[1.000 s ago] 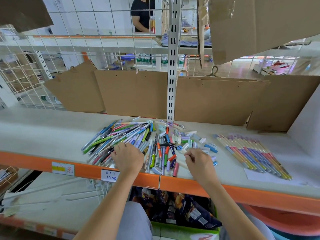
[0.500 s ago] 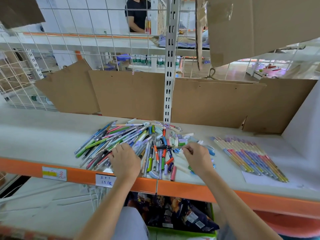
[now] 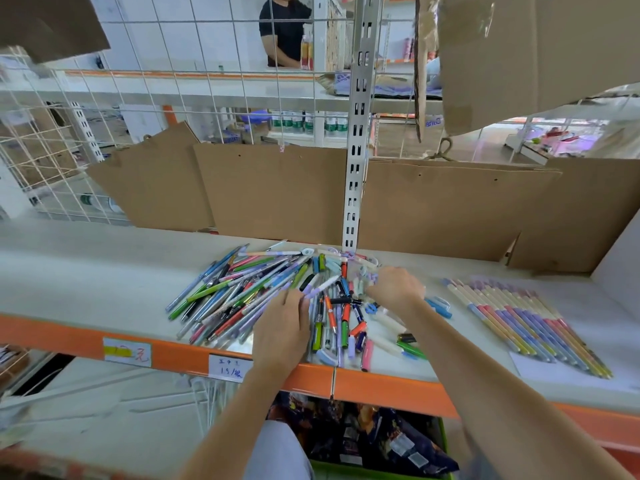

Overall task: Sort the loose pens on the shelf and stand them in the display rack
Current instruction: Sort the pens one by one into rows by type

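A heap of loose coloured pens (image 3: pixel 242 296) lies on the white shelf (image 3: pixel 86 271), with shorter pens and caps (image 3: pixel 343 320) beside it. My left hand (image 3: pixel 282 327) rests palm-down on the heap's right edge, and its fingertips pinch the end of a white and lilac pen (image 3: pixel 320 286). My right hand (image 3: pixel 394 287) reaches into a cluster of pale caps (image 3: pixel 362 280) behind the short pens; its fingers curl downward and hide whatever they touch. A tidy row of matching pastel pens (image 3: pixel 519 323) lies at the right on a white sheet. No display rack is in view.
Brown cardboard sheets (image 3: pixel 277 192) line the shelf's back, split by a slotted metal upright (image 3: pixel 354 188). The shelf front is an orange rail (image 3: pixel 381 389) with price labels (image 3: pixel 225 368). Snack bags in a green bin (image 3: pixel 363 438) sit below. A person in black (image 3: pixel 284 29) stands beyond the wire grid.
My right hand moved from the shelf's front edge back and up into the caps near the upright. My left hand shifted slightly right along the heap.
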